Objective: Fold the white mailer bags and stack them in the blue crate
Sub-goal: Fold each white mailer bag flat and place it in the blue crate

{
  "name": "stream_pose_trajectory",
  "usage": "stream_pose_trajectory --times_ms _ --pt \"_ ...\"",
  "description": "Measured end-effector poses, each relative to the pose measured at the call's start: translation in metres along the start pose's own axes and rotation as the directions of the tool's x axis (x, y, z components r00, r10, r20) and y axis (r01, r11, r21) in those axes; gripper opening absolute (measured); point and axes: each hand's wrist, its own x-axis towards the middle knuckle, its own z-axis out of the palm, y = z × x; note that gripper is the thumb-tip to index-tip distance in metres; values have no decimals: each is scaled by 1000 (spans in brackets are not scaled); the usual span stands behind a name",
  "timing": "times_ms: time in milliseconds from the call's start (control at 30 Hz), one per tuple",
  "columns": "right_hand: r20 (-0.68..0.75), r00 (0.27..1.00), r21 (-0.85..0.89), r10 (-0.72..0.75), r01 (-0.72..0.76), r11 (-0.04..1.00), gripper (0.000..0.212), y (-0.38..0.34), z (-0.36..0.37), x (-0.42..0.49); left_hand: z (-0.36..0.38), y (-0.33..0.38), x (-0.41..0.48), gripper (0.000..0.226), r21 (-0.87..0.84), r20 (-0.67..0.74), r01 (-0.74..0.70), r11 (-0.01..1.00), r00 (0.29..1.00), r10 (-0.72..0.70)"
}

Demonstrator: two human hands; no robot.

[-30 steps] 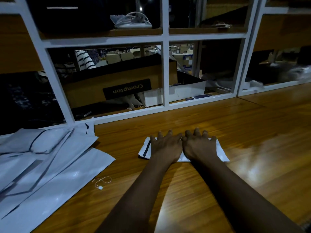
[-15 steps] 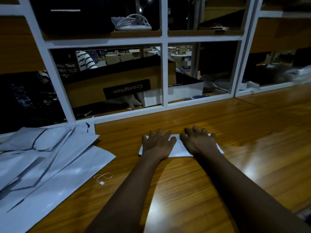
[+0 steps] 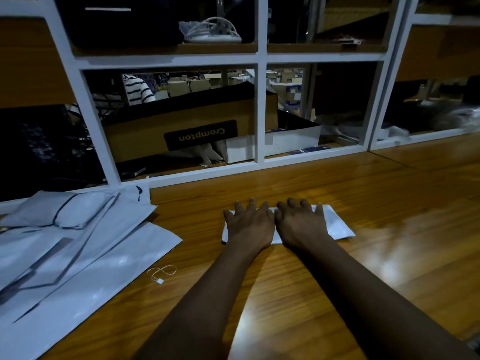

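Head view, nearest first: the wooden table point(image 3: 415, 255) carries a small white cord point(image 3: 160, 281) with a tag, lying loose to the left of the arms. Further out, the left hand point(image 3: 249, 224) and right hand point(image 3: 298, 224) lie side by side, almost touching, palms down with fingers straight and spread, gripping nothing. They press flat on the folded mailer bag point(image 3: 335, 224), likely to set its crease so it stays compact for stacking; its right end shows beyond the right hand. At the left, the unfolded mailer bags point(image 3: 91, 255) lie in a loose overlapping pile within reach, probably the supply yet to be folded. No blue crate is in view. Behind the table a white shelf frame point(image 3: 261, 113) holds a cardboard box point(image 3: 145, 141) whose dark label point(image 3: 201, 135) reads "Crompton", upside down
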Motion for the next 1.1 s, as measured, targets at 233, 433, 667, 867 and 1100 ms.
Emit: stream_pose_trajectory --times_ms 233,433,667,867,1100 --pt "-6 1000 -17 26 -26 1000 86 1 2 -1 -2 1 2 53 3 30 14 1000 999 -14" --pt "65 998 67 21 -25 997 59 9 -1 1 -4 -17 3 53 18 77 -47 999 996 46" --pt "107 992 138 -62 47 989 50 6 -13 -2 -7 -13 -6 52 -66 39 -3 998 999 6" --pt "47 998 187 -48 38 982 54 2 -20 -13 -2 -17 -24 50 -16 -14 -132 991 991 132" --pt "119 987 38 -107 103 994 80 3 -9 -16 0 -20 -24 51 -5 -3 -130 992 992 130"
